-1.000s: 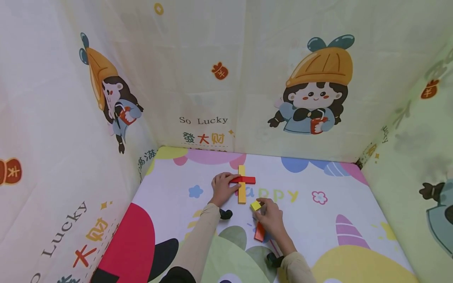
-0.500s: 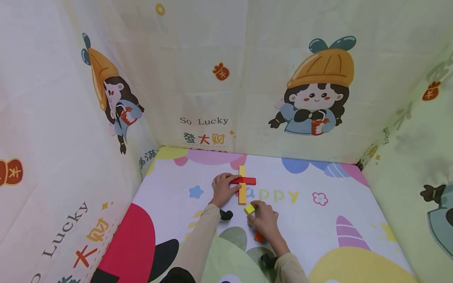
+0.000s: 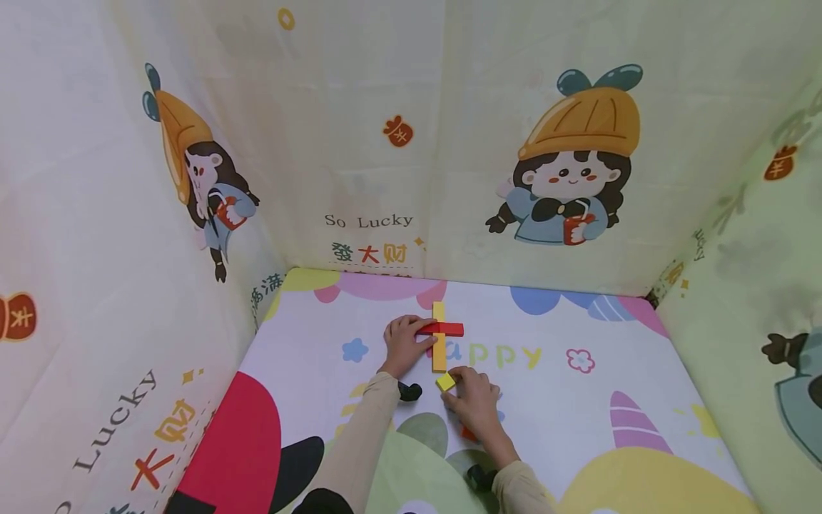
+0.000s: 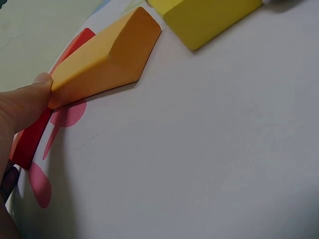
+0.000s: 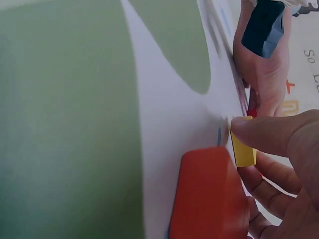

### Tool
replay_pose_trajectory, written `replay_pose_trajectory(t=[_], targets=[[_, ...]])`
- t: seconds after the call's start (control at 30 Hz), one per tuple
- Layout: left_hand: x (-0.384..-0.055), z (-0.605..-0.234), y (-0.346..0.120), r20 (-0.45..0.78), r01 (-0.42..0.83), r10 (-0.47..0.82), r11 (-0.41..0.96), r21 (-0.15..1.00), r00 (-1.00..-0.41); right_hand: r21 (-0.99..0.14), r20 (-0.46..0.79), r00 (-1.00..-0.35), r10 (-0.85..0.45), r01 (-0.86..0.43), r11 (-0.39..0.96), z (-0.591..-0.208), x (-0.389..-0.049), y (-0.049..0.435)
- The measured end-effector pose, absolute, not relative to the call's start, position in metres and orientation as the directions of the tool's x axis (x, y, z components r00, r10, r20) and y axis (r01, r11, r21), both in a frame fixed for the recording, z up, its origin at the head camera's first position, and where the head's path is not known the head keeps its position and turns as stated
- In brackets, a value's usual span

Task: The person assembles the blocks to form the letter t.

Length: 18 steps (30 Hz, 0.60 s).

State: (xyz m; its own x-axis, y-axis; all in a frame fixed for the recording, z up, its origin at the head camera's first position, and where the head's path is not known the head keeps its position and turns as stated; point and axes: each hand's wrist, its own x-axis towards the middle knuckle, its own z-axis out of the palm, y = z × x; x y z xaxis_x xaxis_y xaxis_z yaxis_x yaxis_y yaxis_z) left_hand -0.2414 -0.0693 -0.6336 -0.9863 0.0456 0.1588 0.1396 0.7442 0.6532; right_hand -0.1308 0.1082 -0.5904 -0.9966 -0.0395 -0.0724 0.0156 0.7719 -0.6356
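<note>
In the head view, a red block (image 3: pixel 452 329) lies crosswise between a light yellow block (image 3: pixel 439 310) behind and an orange-yellow block (image 3: pixel 439 357) in front. My left hand (image 3: pixel 404 346) holds the red block's left part between thumb and fingers. In the left wrist view that thumb (image 4: pixel 27 102) touches the end of the orange-yellow block (image 4: pixel 94 64). My right hand (image 3: pixel 474 400) pinches a bright yellow block (image 3: pixel 446 382) just in front of the orange-yellow block's near end. In the right wrist view, thumb and fingers grip the yellow block (image 5: pixel 244 149) from opposite sides.
An orange-red block (image 5: pixel 207 194) lies on the printed mat (image 3: pixel 546 400), mostly hidden under my right hand in the head view. Patterned cloth walls (image 3: pixel 449 143) stand at the back and both sides. Dark camera mounts sit at both wrists.
My right hand has moved left with the bright yellow block, bringing it close to the orange-yellow block's near end. The orange-red block is now more covered. My left hand stays in place.
</note>
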Motion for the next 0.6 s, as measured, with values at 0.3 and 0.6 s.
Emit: replay_pose_trajectory(t=[0.3,0.6], targets=[[-0.2412,-0.6296,-0.0686,0.147,0.141,0.058,0.741,0.656,-0.988,-0.618,-0.077,-0.997,-0.016,0.035,0.785,-0.5897,-0.1324,0.1039],[-0.2396,-0.6286,-0.0699,0.135,0.128,0.052,0.748,0.651,-0.989,-0.623,-0.098,-0.995,-0.024,0.042,0.781,-0.5878,-0.1315,0.1016]])
